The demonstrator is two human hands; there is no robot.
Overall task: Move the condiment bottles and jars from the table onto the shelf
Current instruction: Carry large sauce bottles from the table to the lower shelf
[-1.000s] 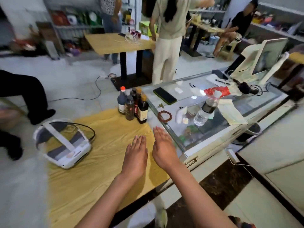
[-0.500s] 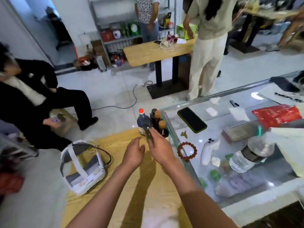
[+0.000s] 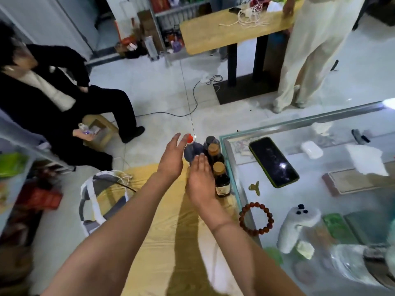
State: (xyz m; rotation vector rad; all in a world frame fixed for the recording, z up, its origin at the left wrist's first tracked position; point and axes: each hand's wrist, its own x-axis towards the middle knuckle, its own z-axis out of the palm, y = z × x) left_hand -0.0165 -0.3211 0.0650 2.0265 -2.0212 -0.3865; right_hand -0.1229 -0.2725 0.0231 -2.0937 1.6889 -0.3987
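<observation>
at frame centre, the left hand [image 3: 171, 159] and right hand [image 3: 199, 180] reach with straight fingers, holding nothing. they flank dark bottles [image 3: 215, 163] on the yellow desk [image 3: 162, 231].

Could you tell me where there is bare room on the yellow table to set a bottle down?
Bare yellow table lies between the white headset and the glass counter's edge, under the forearms. The far corner is crowded with bottles, both hands beside them.

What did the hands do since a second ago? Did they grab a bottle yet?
Both hands reached forward from the yellow table to the bottles. The left hand is open beside the red-capped bottle; the right hand is open against the cluster. Nothing grabbed yet. The bottles stayed put.
</observation>
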